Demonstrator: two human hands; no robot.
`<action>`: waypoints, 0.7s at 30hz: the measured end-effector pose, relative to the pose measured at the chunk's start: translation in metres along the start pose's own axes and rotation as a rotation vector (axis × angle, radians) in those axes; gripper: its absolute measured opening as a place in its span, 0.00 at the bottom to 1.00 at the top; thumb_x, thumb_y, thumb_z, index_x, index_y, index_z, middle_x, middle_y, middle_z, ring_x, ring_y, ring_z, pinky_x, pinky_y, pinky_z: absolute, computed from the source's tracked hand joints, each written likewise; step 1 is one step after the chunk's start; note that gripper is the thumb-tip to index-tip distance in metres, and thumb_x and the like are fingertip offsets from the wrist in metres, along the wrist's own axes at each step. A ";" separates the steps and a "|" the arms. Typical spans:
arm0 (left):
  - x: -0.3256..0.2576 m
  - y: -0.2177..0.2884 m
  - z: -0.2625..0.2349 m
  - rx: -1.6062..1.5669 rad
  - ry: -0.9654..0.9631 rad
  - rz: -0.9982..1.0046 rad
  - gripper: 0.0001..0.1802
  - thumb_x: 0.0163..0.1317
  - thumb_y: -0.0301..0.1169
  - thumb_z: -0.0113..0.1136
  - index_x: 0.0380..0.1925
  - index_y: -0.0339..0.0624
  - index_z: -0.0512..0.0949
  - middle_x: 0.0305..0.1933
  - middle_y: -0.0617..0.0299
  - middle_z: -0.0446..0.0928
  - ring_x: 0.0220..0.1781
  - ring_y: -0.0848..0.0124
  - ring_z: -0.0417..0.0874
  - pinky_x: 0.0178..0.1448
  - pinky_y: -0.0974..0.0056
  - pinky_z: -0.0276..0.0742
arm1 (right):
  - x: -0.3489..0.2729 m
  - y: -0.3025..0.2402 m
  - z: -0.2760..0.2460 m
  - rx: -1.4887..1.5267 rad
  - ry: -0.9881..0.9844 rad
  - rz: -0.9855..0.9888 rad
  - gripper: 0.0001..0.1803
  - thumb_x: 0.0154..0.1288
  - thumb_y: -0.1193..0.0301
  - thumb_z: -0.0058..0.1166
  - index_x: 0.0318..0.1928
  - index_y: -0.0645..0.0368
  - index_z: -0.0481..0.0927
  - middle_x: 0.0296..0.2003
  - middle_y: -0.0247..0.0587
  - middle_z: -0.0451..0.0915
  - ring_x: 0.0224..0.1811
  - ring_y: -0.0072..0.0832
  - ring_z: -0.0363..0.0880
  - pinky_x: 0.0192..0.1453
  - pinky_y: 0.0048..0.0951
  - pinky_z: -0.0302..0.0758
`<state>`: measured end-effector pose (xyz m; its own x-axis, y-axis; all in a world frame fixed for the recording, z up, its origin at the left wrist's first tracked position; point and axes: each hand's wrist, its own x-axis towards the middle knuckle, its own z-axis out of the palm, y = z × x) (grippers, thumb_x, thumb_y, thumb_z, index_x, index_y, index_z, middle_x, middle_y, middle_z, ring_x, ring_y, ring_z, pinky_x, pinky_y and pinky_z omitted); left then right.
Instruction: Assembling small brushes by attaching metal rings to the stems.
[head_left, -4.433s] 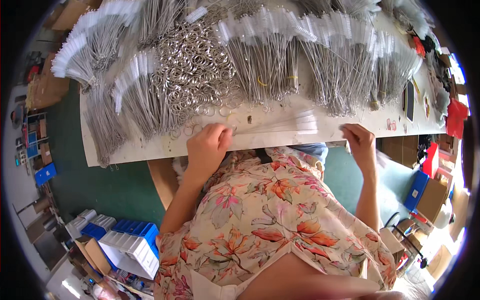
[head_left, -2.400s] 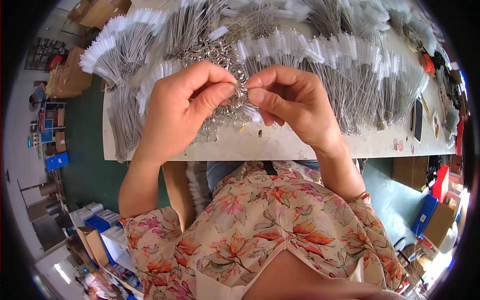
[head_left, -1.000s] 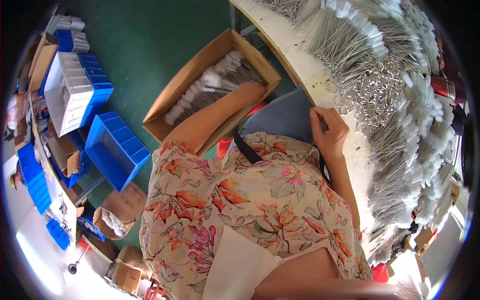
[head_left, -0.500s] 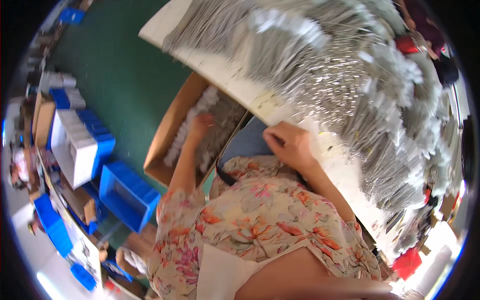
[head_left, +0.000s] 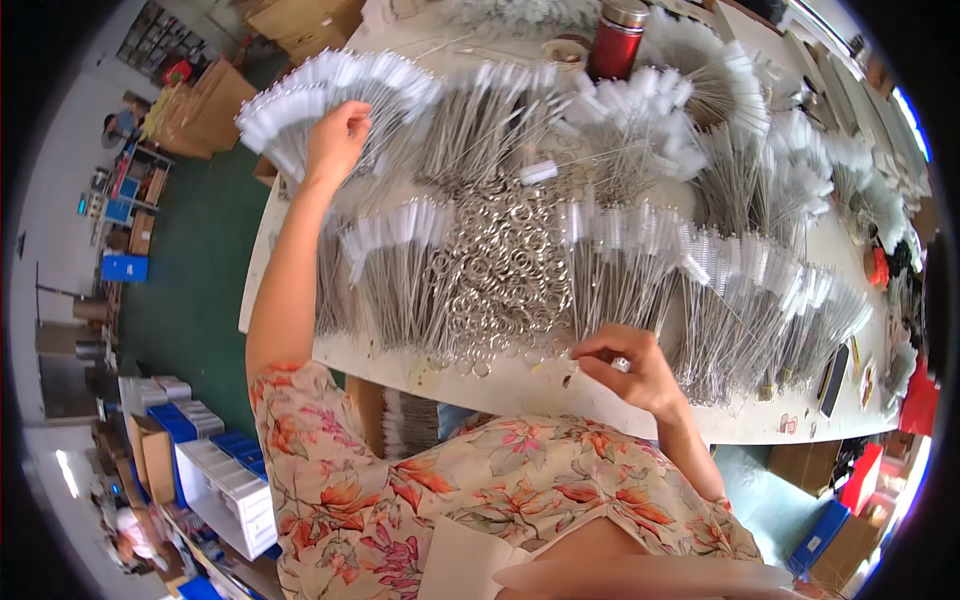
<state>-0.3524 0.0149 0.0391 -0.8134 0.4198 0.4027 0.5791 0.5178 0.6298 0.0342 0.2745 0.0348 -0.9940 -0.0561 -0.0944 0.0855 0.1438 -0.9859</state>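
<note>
Far left on the table, my left hand is over a fanned bundle of thin wire brushes with white bristle heads. Its fingers are bent together, and whatever lies between them cannot be made out. At the near edge, my right hand holds thumb and forefinger close together, beside a heap of silvery metal rings. Anything in that pinch is too small to name. More bundles of brushes flank the heap to its left, and others to its right. One loose brush head lies just beyond the rings.
A red flask with a metal lid stands at the back, beside a roll of tape. Below the front edge of the white table, a cardboard box holds brushes. Blue and white bins stand at lower left.
My view has swung up over the table. My left hand has left the cardboard box and reached out to the far-left brushes. My right hand remains by the table's near edge.
</note>
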 end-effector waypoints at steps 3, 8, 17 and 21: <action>0.044 -0.027 0.037 0.556 -0.081 0.178 0.08 0.54 0.30 0.59 0.35 0.44 0.77 0.35 0.55 0.77 0.40 0.59 0.79 0.44 0.59 0.74 | -0.017 0.005 -0.025 0.014 0.164 0.053 0.05 0.55 0.78 0.57 0.34 0.63 0.80 0.27 0.37 0.78 0.26 0.18 0.74 0.29 0.20 0.70; 0.060 -0.046 0.053 0.664 -0.191 0.052 0.06 0.54 0.34 0.57 0.31 0.47 0.76 0.32 0.55 0.76 0.38 0.56 0.77 0.42 0.56 0.72 | -0.017 -0.012 -0.059 -0.063 0.229 0.093 0.06 0.55 0.77 0.57 0.35 0.64 0.81 0.26 0.38 0.77 0.26 0.17 0.74 0.29 0.19 0.70; 0.038 0.051 0.080 0.005 0.096 0.011 0.10 0.60 0.37 0.54 0.34 0.43 0.77 0.27 0.58 0.79 0.30 0.65 0.79 0.37 0.62 0.73 | 0.168 -0.019 -0.104 -1.379 0.210 -0.423 0.07 0.47 0.70 0.59 0.30 0.55 0.80 0.36 0.36 0.74 0.45 0.35 0.71 0.50 0.35 0.68; 0.005 0.051 0.112 0.091 -0.439 0.063 0.09 0.55 0.34 0.60 0.29 0.40 0.78 0.27 0.58 0.78 0.29 0.66 0.78 0.34 0.66 0.71 | 0.207 -0.003 -0.099 -1.602 -0.001 -0.196 0.05 0.46 0.67 0.60 0.26 0.52 0.82 0.38 0.35 0.74 0.47 0.34 0.70 0.53 0.33 0.65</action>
<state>-0.3204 0.1265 -0.0011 -0.6873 0.7186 0.1060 0.6450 0.5367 0.5440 -0.1782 0.3601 0.0317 -0.9803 -0.1976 0.0083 -0.1934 0.9667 0.1675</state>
